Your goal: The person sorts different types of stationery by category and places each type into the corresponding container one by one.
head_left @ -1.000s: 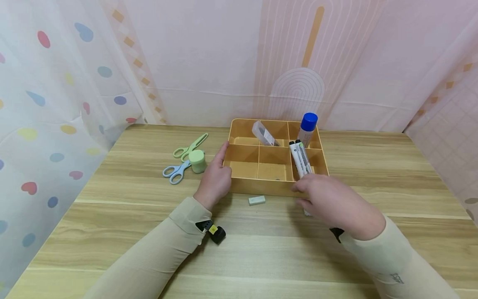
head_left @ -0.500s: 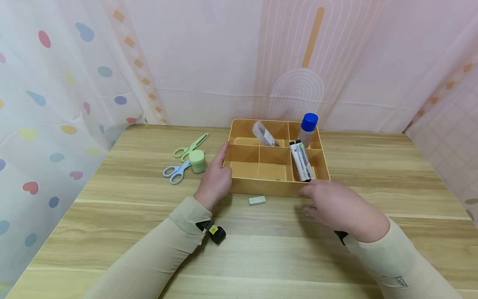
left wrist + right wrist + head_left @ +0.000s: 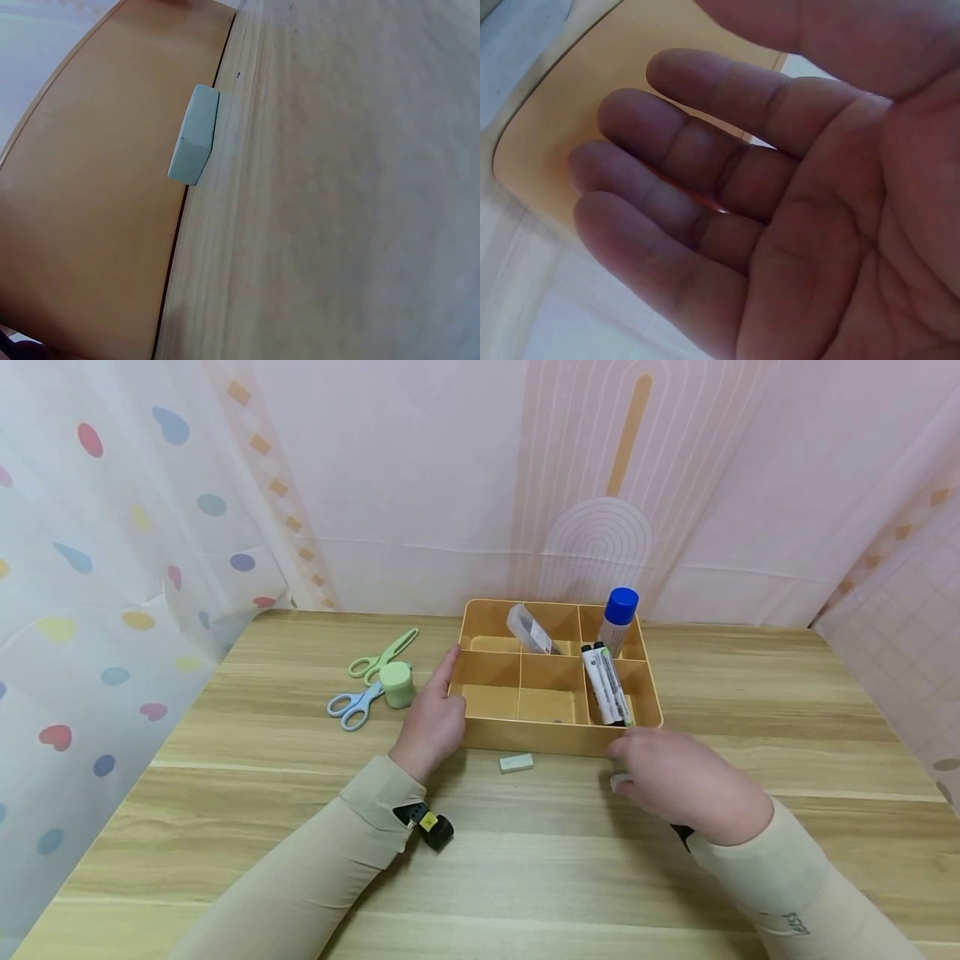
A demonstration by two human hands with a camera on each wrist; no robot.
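Observation:
My left hand (image 3: 431,722) rests against the left front corner of the orange divided organizer box (image 3: 525,737), its index finger straight along the side wall. By the box's right front corner is my right hand (image 3: 690,781). In the right wrist view its fingers (image 3: 697,154) are loosely bent beside the orange wall, with nothing visible in the palm. A small white piece (image 3: 619,781) shows by the thumb; whether it is touched I cannot tell. White markers (image 3: 606,685) with black ends lean in the front right compartment. A pale eraser (image 3: 516,763) lies before the box.
A blue-capped glue stick (image 3: 619,614) stands in the back right compartment, and a clear plastic case (image 3: 531,628) leans at the back. Left of the box are green scissors (image 3: 384,653), blue scissors (image 3: 356,703) and a green lidded jar (image 3: 397,684).
My right hand has let go of the markers, which now lean in the front right compartment. It has shifted slightly right and down. The left hand stays in place.

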